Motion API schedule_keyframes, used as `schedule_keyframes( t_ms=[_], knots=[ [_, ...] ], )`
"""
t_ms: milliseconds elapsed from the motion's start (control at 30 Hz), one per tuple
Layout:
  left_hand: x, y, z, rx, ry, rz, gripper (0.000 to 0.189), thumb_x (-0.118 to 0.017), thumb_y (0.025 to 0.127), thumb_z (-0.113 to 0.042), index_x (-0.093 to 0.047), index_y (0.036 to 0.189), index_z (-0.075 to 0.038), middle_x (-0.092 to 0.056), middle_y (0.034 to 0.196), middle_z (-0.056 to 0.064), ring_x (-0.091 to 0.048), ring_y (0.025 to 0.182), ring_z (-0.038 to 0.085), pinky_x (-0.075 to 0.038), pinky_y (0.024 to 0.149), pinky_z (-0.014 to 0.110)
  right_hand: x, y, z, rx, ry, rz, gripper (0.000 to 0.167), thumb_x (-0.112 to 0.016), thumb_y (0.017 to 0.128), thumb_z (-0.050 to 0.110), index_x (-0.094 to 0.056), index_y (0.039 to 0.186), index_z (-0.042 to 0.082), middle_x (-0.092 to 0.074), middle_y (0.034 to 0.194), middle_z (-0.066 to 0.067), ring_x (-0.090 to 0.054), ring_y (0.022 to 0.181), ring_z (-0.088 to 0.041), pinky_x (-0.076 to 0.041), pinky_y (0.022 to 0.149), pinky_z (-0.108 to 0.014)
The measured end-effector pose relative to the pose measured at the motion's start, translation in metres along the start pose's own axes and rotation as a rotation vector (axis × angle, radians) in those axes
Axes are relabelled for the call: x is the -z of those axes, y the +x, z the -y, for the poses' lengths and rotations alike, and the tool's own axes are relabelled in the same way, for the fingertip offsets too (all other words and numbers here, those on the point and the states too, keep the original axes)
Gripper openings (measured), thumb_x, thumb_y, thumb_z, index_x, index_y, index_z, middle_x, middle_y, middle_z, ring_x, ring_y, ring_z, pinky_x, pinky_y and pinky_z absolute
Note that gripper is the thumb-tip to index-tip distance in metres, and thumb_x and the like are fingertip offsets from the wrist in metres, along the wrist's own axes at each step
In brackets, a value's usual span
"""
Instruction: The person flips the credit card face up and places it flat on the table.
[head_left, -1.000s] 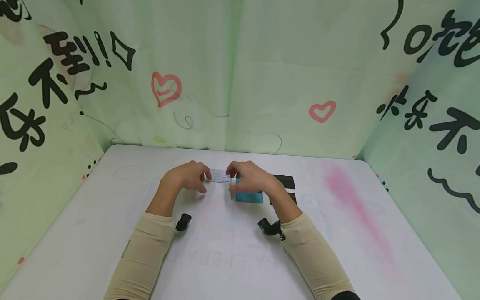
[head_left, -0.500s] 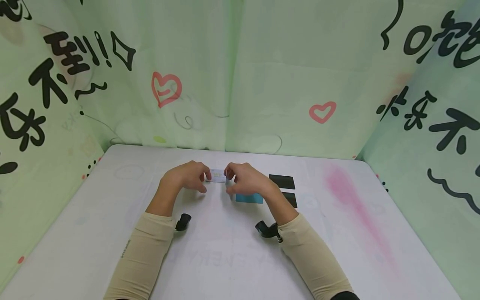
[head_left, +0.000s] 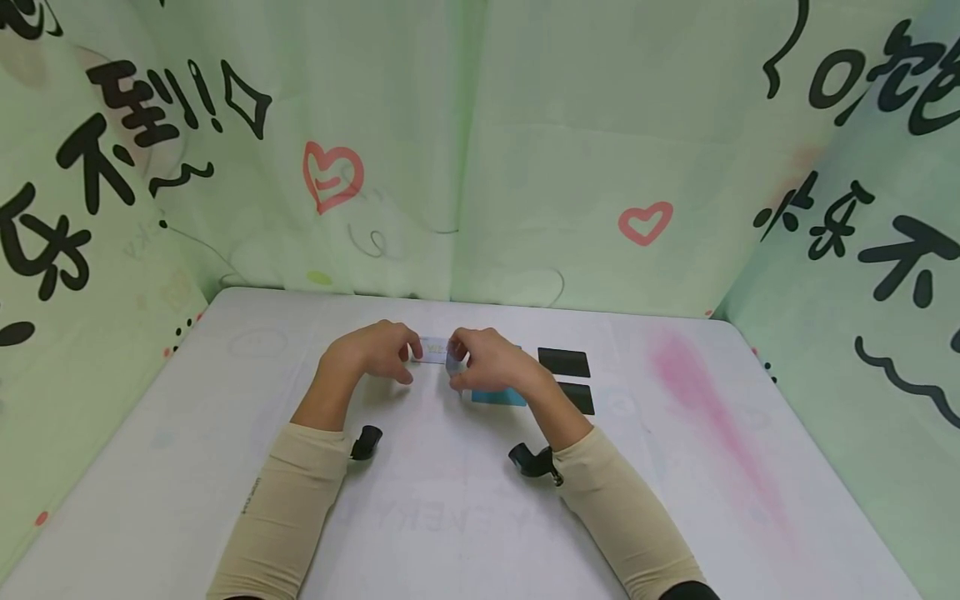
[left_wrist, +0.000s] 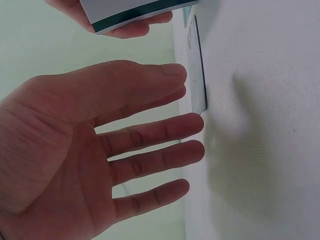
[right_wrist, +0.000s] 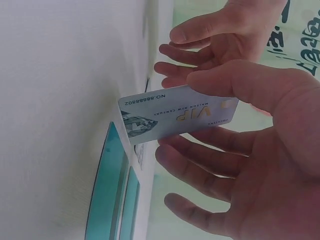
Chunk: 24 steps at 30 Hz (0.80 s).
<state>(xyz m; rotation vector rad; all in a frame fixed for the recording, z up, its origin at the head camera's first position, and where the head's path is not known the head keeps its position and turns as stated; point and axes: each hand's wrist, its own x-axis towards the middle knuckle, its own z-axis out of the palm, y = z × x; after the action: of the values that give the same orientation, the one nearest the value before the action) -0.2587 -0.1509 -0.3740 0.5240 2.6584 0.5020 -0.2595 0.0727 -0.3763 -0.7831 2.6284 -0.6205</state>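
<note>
My right hand [head_left: 491, 360] pinches a silver VIP card [right_wrist: 177, 112] between thumb and fingers, holding it on edge, tilted, above the table. In the right wrist view the card's printed face shows gold letters and a number. My left hand [head_left: 378, 354] hovers just above the table with fingers extended and apart, nothing in it; the left wrist view shows its bare palm. Between the hands a pale printed card [head_left: 432, 351] lies flat, its ends partly hidden by the fingers. Under my right hand lies a teal card [head_left: 498, 398], partly covered.
Two black cards [head_left: 564, 362] lie right of the right hand, one in front of the other. A second teal piece [right_wrist: 131, 200] lies beside the first in the right wrist view. The white table [head_left: 450, 517] ends at a green curtain [head_left: 555, 208] with black writing.
My right hand has shifted a little left with the VIP card, toward the pale card. More of the black cards now shows. The left hand has kept its place.
</note>
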Motion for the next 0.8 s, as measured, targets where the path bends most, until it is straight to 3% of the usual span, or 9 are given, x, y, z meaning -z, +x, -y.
schedule_keyframes(
  t_ms=[800],
  knots=[
    [-0.0001, 0.0014, 0.0019, 0.0, 0.011, 0.008, 0.043, -0.082, 0.086, -0.023, -0.071, 0.127, -0.013, -0.07, 0.122, 0.011, -0.066, 0.108, 0.025, -0.053, 0.094, 0.045, -0.0095, 0.0068, -0.0039, -0.011, -0.022, 0.025, 0.053, -0.08, 0.089, 0.019, -0.059, 0.134, 0.002, -0.068, 0.12, -0.01, -0.064, 0.098, -0.021, -0.055, 0.091, -0.036]
  ],
)
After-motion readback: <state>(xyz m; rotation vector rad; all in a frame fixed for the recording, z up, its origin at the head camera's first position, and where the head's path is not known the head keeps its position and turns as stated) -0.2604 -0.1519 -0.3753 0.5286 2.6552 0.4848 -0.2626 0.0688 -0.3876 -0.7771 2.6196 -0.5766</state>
